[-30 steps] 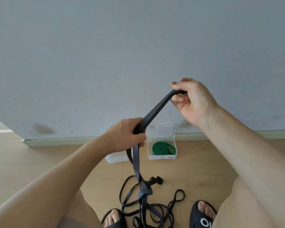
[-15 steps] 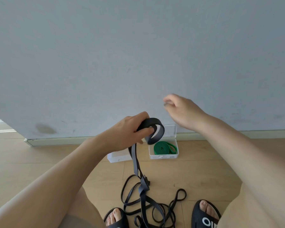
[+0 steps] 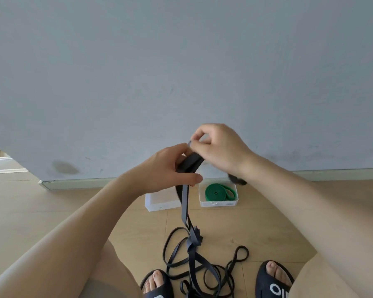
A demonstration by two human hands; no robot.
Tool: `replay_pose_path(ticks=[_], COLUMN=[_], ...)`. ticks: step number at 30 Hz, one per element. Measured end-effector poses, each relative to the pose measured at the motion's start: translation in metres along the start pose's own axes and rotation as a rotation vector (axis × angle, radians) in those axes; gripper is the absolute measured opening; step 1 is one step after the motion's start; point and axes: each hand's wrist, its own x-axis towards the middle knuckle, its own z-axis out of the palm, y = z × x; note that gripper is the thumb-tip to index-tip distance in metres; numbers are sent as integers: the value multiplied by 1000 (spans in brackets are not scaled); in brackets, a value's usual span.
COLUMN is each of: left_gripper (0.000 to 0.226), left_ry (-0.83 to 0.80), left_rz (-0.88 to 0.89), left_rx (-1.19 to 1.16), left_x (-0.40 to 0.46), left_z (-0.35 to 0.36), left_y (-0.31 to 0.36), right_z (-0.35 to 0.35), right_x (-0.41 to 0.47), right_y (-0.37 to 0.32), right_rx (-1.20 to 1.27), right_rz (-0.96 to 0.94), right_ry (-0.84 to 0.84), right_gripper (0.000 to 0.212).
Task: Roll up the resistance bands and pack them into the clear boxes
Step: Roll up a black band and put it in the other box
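Note:
My left hand [image 3: 170, 168] grips a small coil of the black resistance band [image 3: 188, 163] in front of the wall. My right hand [image 3: 220, 147] sits just above and right of it, thumb and forefinger pinching the band's end at the top of the coil. From the coil the band hangs straight down [image 3: 184, 207] to a knot and a tangle of black loops [image 3: 202, 272] on the floor. Behind stand two clear boxes: the right clear box [image 3: 219, 203] holds a rolled green band [image 3: 219, 192], and my left hand partly hides the left clear box [image 3: 159, 201].
A grey wall [image 3: 181, 72] with a pale skirting board [image 3: 78, 183] rises right behind the boxes. My feet in black slippers [image 3: 274, 282] flank the tangle on the wooden floor [image 3: 52, 207]. A doorway edge shows at far left.
A second ago the right hand held the band stretched up and right. It let go, the left hand curled the band into a loop, and the right hand came back to pinch the coil.

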Motion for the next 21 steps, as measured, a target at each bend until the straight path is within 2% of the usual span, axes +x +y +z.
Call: replay_pose_path(ticks=[4,8,14,18,21], left_gripper=[32,23,39,56,50], left_ry=[-131,-211,-203,-183,-182], left_rz=[-22,-6,7,-22,-19], left_rx=[-248,-338,-504,-501,-457], left_x=[-4,-8,-7,-8,-7], left_z=[-4,-2,-1,1,2], left_y=[-7,-7,-5,-2,-2], right_z=[-15,-17,-17,-19,-19], right_x=[1,1,6,10,10], right_y=[-2,-4,-10,-10,-8], right_rx=[234,361,690,741,744], right_rz=[16,51,66,77,89], right_ry=[151,172,175,195,212], right_gripper=[19,22,23,22,24])
